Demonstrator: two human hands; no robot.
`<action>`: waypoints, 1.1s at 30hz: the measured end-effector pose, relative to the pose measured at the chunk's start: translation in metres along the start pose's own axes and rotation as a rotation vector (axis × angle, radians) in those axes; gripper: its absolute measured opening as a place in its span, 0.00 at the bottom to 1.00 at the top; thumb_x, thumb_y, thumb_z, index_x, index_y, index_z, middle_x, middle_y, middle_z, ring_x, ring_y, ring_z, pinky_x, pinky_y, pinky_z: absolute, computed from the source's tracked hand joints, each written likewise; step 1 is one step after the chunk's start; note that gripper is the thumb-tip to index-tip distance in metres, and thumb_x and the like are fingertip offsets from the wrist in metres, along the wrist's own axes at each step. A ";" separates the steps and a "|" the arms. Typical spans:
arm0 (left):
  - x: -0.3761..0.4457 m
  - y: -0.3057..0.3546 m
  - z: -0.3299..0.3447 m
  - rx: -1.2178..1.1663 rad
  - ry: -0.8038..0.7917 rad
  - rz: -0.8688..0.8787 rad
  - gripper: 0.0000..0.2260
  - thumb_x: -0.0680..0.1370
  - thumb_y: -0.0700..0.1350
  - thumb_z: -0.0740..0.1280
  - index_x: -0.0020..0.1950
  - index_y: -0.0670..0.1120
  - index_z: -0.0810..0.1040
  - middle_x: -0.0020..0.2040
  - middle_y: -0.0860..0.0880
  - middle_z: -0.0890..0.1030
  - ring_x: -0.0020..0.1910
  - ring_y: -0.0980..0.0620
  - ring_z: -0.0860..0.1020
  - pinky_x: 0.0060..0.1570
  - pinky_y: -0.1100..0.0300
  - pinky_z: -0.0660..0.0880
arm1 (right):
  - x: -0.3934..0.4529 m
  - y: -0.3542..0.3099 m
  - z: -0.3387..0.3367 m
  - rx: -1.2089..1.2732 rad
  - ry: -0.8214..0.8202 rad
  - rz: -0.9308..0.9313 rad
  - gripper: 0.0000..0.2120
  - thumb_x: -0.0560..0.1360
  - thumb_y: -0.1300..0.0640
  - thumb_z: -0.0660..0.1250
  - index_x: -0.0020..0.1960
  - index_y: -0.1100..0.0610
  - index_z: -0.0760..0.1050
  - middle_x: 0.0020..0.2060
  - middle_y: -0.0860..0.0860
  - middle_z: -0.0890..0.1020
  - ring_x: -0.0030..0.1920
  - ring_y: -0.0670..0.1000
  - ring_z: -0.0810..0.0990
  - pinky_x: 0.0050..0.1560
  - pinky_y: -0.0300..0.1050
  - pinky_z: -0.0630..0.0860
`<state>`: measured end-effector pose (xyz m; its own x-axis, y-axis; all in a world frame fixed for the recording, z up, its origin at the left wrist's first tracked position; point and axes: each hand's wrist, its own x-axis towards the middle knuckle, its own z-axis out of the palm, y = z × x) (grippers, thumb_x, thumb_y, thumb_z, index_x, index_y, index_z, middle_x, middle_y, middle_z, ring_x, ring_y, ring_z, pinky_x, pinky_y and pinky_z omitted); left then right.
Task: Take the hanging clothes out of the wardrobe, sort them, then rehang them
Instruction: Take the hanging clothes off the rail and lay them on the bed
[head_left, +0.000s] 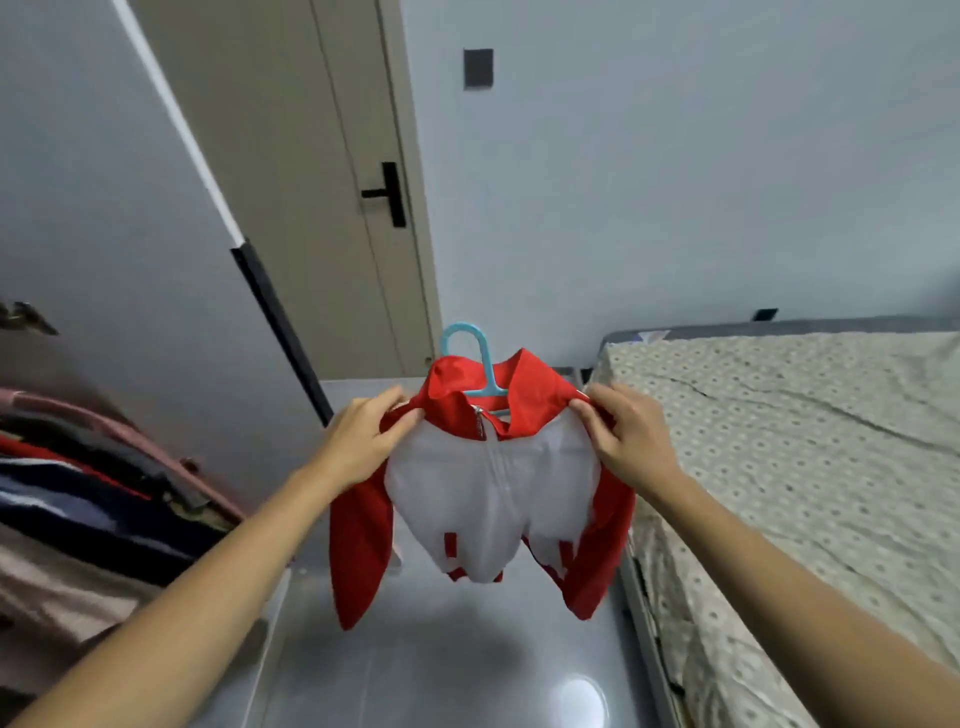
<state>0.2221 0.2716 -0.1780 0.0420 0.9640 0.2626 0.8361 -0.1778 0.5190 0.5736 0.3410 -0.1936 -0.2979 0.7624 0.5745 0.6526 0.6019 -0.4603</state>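
A small red and white zip jacket (488, 493) hangs on a light blue plastic hanger (475, 358), held up in the air in front of me over the grey floor. My left hand (366, 441) pinches the jacket's left shoulder, and my right hand (626, 436) pinches its right shoulder. The hanger's hook sticks up above the red collar. Both red sleeves dangle down at the sides. At the left edge, other clothes (78, 499) in dark blue, red, pink and beige hang in the wardrobe.
A bed (810, 447) with a dotted beige sheet fills the right side. A white wardrobe door (119, 249) stands open at the left. Behind the jacket is a beige room door (322, 182) with a black handle. Glossy grey floor (447, 649) lies below.
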 end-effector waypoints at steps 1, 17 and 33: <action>0.014 0.017 0.015 -0.006 -0.018 0.022 0.15 0.80 0.66 0.60 0.46 0.55 0.72 0.38 0.57 0.79 0.44 0.47 0.81 0.44 0.48 0.76 | -0.008 0.015 -0.019 -0.017 0.018 0.027 0.18 0.83 0.49 0.64 0.37 0.55 0.67 0.31 0.48 0.68 0.33 0.53 0.69 0.35 0.49 0.63; 0.145 0.272 0.222 -0.005 -0.216 0.523 0.21 0.81 0.66 0.59 0.44 0.48 0.72 0.37 0.52 0.78 0.39 0.48 0.77 0.36 0.53 0.67 | -0.166 0.162 -0.249 -0.336 0.221 0.546 0.21 0.79 0.44 0.67 0.36 0.50 0.61 0.27 0.43 0.65 0.32 0.51 0.71 0.36 0.48 0.58; 0.158 0.326 0.318 -0.196 -0.561 0.928 0.21 0.79 0.69 0.59 0.39 0.54 0.64 0.31 0.55 0.73 0.34 0.53 0.74 0.34 0.51 0.68 | -0.271 0.099 -0.249 -0.475 0.437 1.056 0.26 0.74 0.37 0.70 0.34 0.53 0.61 0.25 0.48 0.68 0.29 0.48 0.69 0.34 0.51 0.68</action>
<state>0.6753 0.4292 -0.2259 0.8927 0.3835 0.2368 0.2516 -0.8598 0.4443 0.8927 0.1345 -0.2262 0.7255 0.6239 0.2905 0.6472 -0.4748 -0.5964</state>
